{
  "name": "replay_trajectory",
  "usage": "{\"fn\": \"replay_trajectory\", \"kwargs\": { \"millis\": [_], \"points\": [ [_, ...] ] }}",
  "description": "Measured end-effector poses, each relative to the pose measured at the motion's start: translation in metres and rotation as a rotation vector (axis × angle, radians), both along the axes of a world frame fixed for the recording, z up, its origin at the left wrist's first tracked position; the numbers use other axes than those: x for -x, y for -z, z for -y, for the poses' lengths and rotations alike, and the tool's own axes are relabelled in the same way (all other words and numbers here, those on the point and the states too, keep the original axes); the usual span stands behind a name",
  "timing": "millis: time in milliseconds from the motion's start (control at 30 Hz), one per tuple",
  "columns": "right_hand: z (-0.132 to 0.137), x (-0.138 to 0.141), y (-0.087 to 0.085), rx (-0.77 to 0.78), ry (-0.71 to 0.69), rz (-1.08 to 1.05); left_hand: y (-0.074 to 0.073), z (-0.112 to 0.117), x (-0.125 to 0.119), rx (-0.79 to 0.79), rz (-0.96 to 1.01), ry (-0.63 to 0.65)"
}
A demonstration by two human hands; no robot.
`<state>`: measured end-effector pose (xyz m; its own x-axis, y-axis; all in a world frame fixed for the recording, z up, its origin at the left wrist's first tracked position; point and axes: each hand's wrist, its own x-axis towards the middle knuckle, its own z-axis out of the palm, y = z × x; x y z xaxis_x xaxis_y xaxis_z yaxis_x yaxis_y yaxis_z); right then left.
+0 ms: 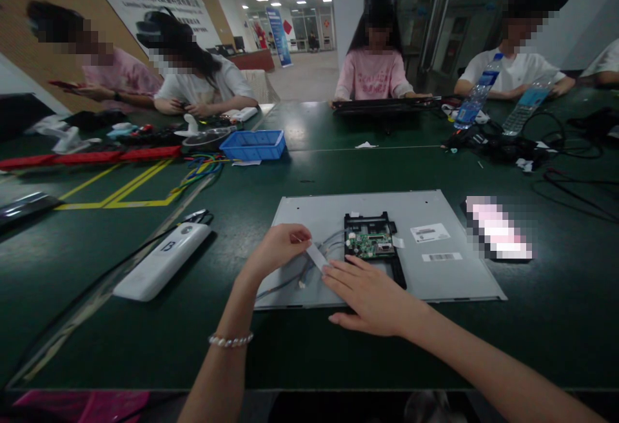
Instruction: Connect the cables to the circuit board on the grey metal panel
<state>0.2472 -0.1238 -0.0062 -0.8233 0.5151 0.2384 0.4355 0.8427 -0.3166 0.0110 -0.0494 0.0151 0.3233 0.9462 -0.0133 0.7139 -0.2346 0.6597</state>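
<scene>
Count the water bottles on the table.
2. Both on the far right of the table: the left bottle before a person in white, the right bottle tilted beside it. Others may be hidden behind clutter.

1. Left hand (278, 249) hides one end of the white strip (318, 256).
2. Right hand (370, 294) covers part of the panel's (435, 281) lower edge.
3. Label (430, 233) print: too small to read.
4. Item (498, 229) at bench (556, 320) right: blurred.
</scene>
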Motion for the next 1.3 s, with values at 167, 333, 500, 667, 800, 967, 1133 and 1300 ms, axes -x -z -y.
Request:
{"fn": "replay_trajectory", "kwargs": {
  "millis": [167,333,500,667,800,967,1133,1300],
  "points": [
    [0.000,0.002,0.002,-0.006,0.011,0.003,-0.021,0.010,-0.009,-0.207,-0.031,0.059],
    [0.000,0.002,0.002,-0.010,0.009,0.012,-0.024,0.018,-0.021,-0.032,-0.128,0.325],
    [0.001,0.002,0.002,-0.004,0.006,0.010,-0.009,0.013,-0.021,-0.018,-0.244,0.291],
    [0.003,0.000,-0.002,0.006,-0.019,0.020,-0.002,0.010,-0.015,-0.049,-0.240,0.279],
    [0.005,0.000,-0.003,0.006,-0.021,0.027,0.002,0.008,-0.011,-0.035,-0.214,0.284],
    [0.006,0.000,-0.004,0.003,-0.024,0.019,0.003,0.006,-0.005,-0.092,-0.269,0.266],
    [0.007,-0.001,-0.007,-0.010,-0.031,0.024,0.003,0.006,-0.001,-0.094,-0.294,0.266],
    [0.008,-0.003,-0.010,-0.028,-0.047,0.043,0.006,0.003,0.002,-0.081,-0.260,0.269]
  ]
}}
